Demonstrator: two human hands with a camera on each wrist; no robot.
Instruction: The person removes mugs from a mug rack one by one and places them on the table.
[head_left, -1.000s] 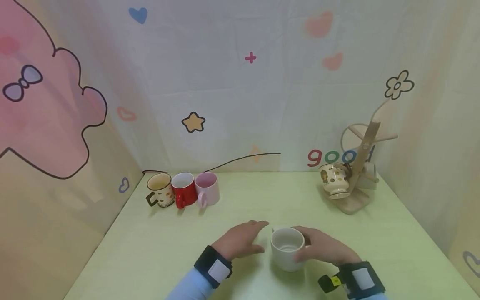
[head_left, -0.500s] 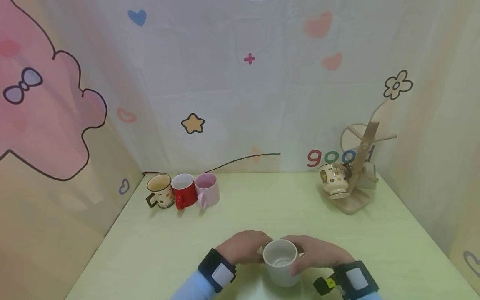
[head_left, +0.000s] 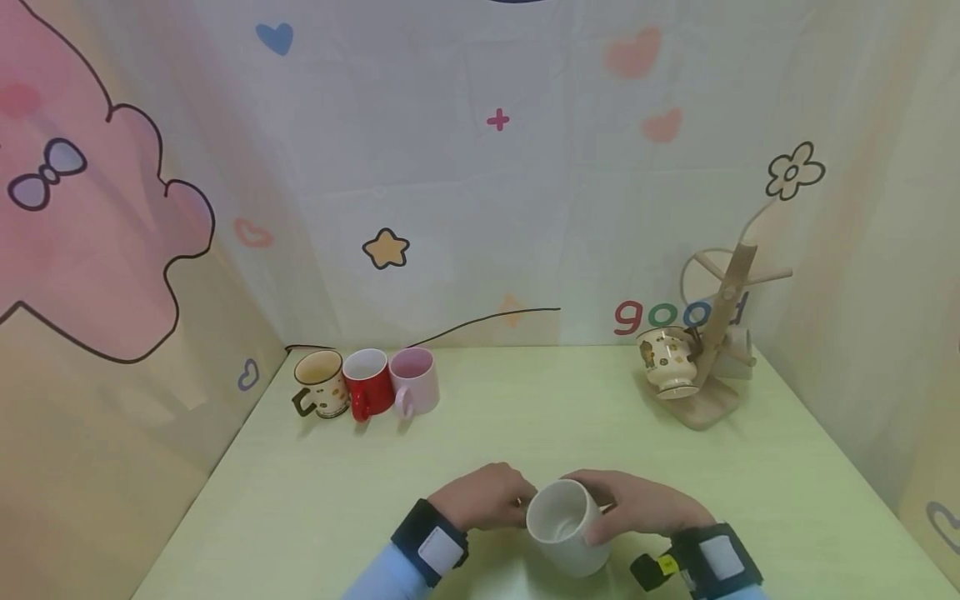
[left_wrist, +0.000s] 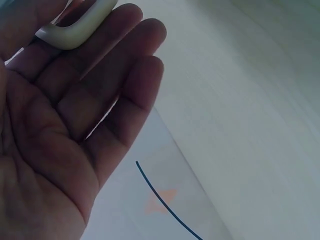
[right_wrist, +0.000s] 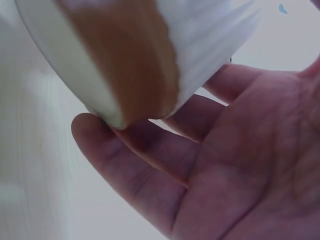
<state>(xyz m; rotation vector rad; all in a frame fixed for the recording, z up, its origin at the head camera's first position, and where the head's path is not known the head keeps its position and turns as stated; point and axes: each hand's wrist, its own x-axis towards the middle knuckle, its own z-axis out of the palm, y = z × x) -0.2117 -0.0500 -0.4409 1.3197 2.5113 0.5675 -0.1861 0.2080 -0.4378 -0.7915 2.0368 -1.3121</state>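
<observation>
A white mug [head_left: 573, 546] is near the front of the table, tilted with its mouth leaning left. My right hand [head_left: 637, 504] grips its side, thumb at the near side and fingers behind. In the right wrist view the fingers [right_wrist: 135, 170] wrap under the ribbed mug [right_wrist: 210, 45], which has a brown band. My left hand [head_left: 483, 498] is at the mug's left side. The left wrist view shows its curved handle [left_wrist: 75, 35] pinched between the thumb and fingers of my left hand [left_wrist: 75, 115]. In the head view the handle is hidden by the left hand.
Along the back left stand a patterned cream mug [head_left: 322, 392], a red mug [head_left: 371, 387] and a pink mug [head_left: 420, 387]. At the back right is a wooden mug rack [head_left: 727, 317] with a patterned cup [head_left: 667, 362] and a paler mug [head_left: 735, 354] hanging on it.
The white mug has come left and nearer in the right hand, then tipped leftward. The left hand has closed in from the left, its fingers curling onto the handle.
</observation>
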